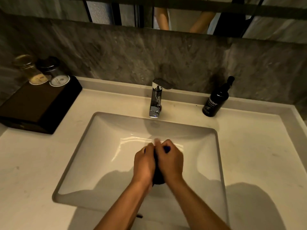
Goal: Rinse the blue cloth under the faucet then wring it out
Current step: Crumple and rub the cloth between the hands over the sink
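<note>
Both my hands are pressed together over the middle of the white sink basin (93, 163). My left hand (144, 163) and my right hand (171, 161) are clenched on the blue cloth (157, 177), which is bunched into a dark roll between them. A small blue bit of it shows above my right fingers, and its lower end hangs out below my wrists. The chrome faucet (156, 100) stands at the back of the basin, well beyond my hands. I see no water stream from its spout.
A black hand-wash bottle (216, 101) stands right of the faucet. On the left counter sits a dark tray (33, 107) holding two upturned glasses (48, 72). A grey stone wall and a mirror edge rise behind the white counter (257, 155).
</note>
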